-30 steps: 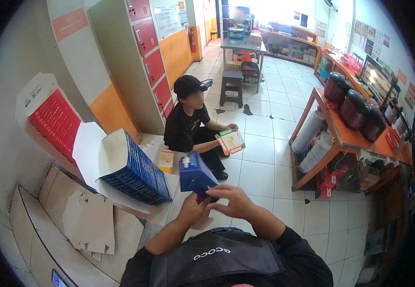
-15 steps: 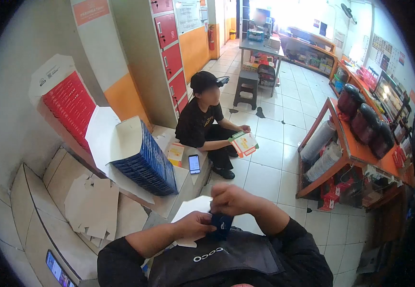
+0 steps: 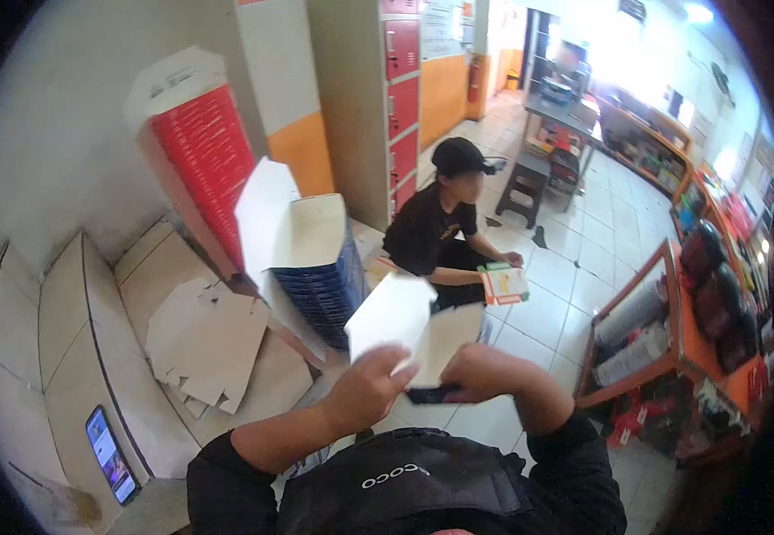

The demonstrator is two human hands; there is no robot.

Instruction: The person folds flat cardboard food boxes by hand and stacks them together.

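Note:
Between my two hands, in front of my apron, is a folded cardboard food box [image 3: 447,339], dark blue outside and pale inside, its white lid [image 3: 389,319] standing open on the left. My left hand [image 3: 371,385] is closed on the box near the lid's lower edge. Gripping the opposite side is my right hand [image 3: 487,373], fingers wrapped over the wall. Just beyond, a nested stack of blue boxes [image 3: 322,299] leans on the ledge, its top box open. A taller stack of red boxes [image 3: 201,165] rests against the wall behind it.
Flat cardboard blanks [image 3: 204,348] lie on the tiled step at left, near a phone [image 3: 112,455]. A co-worker [image 3: 440,218] sits ahead, holding a green-edged carton [image 3: 504,283]. An orange shelf rack [image 3: 632,308] stands at right; red lockers [image 3: 405,107] line the wall.
The box has moved up and away from my apron, and its open pale inside now shows. Both hands have shifted to opposite sides of it. My view has turned left.

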